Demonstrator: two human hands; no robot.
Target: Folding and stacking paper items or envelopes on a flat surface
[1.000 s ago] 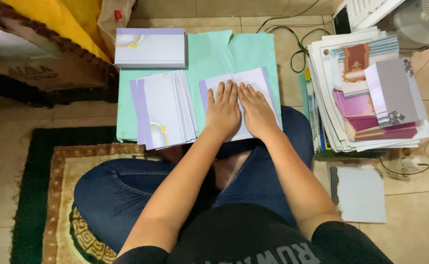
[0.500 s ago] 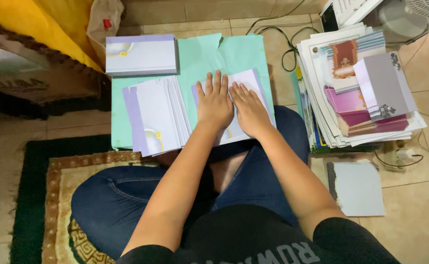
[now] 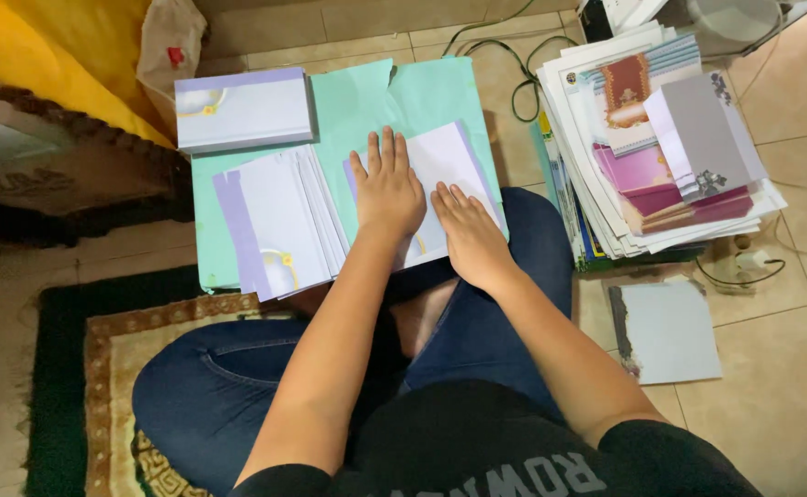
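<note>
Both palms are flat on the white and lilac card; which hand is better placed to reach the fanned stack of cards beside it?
Probably the left hand. It presses the white and lilac paper card on the side nearest the fanned stack of white and lilac cards; the right hand would have to cross over.

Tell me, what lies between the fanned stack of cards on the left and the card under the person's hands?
In the head view, only a narrow strip of the mint-green sheet shows between the fanned stack and the white card; nothing else lies there.

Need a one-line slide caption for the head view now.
Both hands, left and right, press flat on a white-and-lilac card over mint paper.
</note>
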